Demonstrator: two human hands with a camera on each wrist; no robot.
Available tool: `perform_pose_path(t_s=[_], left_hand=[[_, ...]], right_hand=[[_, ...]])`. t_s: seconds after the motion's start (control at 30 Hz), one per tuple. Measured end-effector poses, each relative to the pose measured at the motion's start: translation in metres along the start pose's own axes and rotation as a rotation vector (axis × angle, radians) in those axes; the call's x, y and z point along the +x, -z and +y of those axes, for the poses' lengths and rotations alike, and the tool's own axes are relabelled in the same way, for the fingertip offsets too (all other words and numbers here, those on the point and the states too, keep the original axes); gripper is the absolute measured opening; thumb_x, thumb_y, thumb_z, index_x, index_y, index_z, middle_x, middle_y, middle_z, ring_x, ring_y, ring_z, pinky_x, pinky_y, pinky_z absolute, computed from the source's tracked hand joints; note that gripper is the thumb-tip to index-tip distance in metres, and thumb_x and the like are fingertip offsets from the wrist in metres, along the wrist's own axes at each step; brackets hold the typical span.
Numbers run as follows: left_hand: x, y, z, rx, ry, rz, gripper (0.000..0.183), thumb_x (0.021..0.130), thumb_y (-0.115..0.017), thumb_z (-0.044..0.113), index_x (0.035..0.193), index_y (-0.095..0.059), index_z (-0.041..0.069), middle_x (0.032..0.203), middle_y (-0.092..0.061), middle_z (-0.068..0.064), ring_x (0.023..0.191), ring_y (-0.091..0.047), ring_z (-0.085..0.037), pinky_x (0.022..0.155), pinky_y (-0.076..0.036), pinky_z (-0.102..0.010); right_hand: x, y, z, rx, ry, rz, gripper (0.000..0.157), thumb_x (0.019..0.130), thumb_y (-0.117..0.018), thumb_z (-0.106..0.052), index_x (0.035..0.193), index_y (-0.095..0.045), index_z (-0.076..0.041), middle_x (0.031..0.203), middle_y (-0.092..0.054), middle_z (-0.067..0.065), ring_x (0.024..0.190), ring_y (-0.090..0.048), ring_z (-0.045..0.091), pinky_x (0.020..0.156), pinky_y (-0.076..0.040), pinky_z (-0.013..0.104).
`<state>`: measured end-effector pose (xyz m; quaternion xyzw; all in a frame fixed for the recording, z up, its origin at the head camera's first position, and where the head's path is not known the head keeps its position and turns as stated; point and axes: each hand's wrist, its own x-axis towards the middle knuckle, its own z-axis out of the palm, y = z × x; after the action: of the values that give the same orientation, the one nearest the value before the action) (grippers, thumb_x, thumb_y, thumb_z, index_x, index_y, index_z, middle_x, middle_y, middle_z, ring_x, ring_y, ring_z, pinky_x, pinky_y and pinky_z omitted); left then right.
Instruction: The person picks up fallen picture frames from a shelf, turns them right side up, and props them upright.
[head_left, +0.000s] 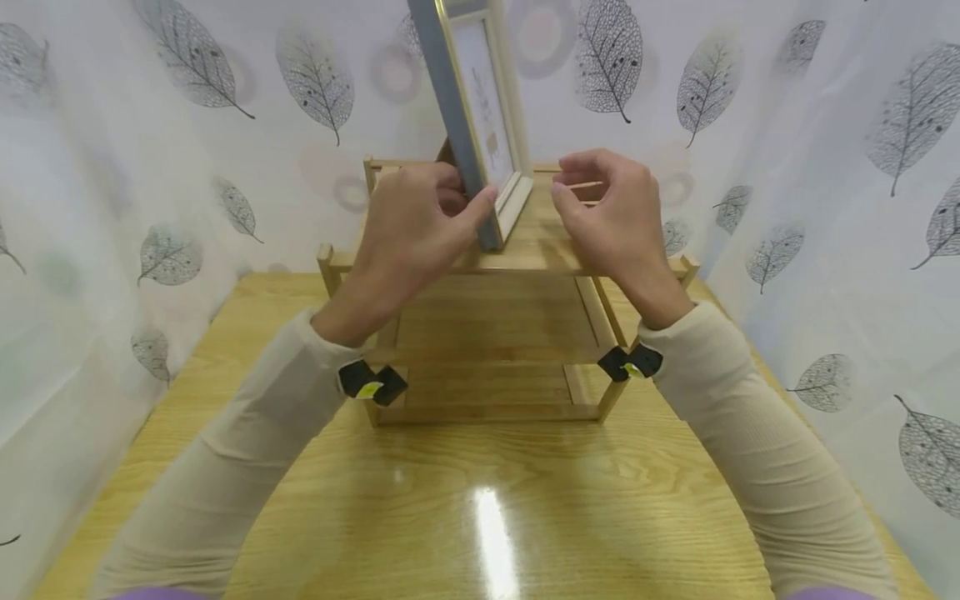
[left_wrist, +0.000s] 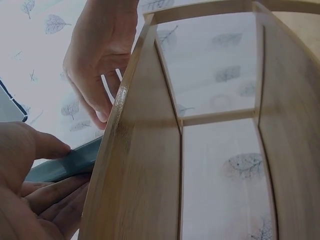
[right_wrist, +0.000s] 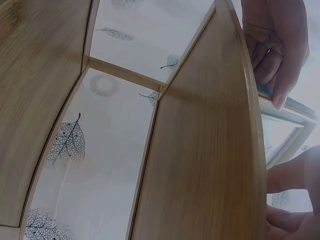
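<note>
A picture frame, grey-blue on its outer side with a pale inner border and thin gold edge, stands turned sideways on the top board of a wooden shelf rack. My left hand grips its lower near edge, thumb on the front and fingers behind. In the left wrist view the same hand pinches the blue-grey edge. To the right of the frame my right hand hovers over the board, fingers loosely curved and holding nothing. The right wrist view shows a gap between its thumb and fingers.
The rack has lower boards beneath the top one and stands on a glossy wooden table. White curtains with a leaf print hang behind and at both sides. Small dark markers sit at both cuffs.
</note>
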<state>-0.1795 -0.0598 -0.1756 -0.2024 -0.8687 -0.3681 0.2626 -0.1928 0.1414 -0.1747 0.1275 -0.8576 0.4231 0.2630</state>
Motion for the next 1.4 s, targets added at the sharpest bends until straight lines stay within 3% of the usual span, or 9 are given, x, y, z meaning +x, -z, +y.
perform_pose_path(t_s=[0.37,0.87,1.13,1.4], left_hand=[[-0.002,0.006,-0.005,-0.009,0.002,-0.029,0.028,0.090,-0.062,0.032,0.091,-0.070,0.005,0.084,-0.072,-0.003,0.076,-0.068,-0.007,0.066,-0.052,-0.021],[0.000,0.011,-0.007,-0.028,0.058,-0.082,0.029,0.092,-0.060,0.031,0.103,-0.068,0.006,0.092,-0.073,-0.002,0.082,-0.067,-0.004,0.072,-0.051,-0.016],[-0.003,0.015,-0.011,-0.117,0.066,-0.115,0.027,0.094,-0.057,0.027,0.108,-0.065,0.006,0.096,-0.072,-0.003,0.074,-0.064,0.001,0.058,-0.053,-0.020],[-0.003,0.017,-0.012,-0.086,0.089,-0.130,0.025,0.095,-0.055,0.027,0.107,-0.064,0.006,0.098,-0.071,-0.004,0.077,-0.064,-0.002,0.060,-0.053,-0.019]], right_hand=[[0.007,0.004,0.006,-0.049,-0.069,-0.033,0.029,0.088,-0.059,-0.016,0.114,-0.065,-0.006,0.105,-0.070,0.006,0.091,-0.068,0.016,0.079,-0.054,0.025],[0.015,0.008,0.011,-0.103,-0.131,-0.101,0.040,0.087,-0.061,-0.019,0.125,-0.059,-0.006,0.118,-0.065,0.007,0.101,-0.066,0.018,0.087,-0.052,0.026],[0.016,0.007,0.010,-0.117,-0.163,-0.176,0.052,0.088,-0.063,-0.025,0.135,-0.050,-0.008,0.132,-0.056,0.007,0.112,-0.060,0.020,0.094,-0.048,0.029],[0.020,0.005,0.009,-0.140,-0.170,-0.301,0.063,0.091,-0.061,-0.031,0.143,-0.038,-0.005,0.144,-0.043,0.010,0.124,-0.050,0.023,0.103,-0.041,0.032]])
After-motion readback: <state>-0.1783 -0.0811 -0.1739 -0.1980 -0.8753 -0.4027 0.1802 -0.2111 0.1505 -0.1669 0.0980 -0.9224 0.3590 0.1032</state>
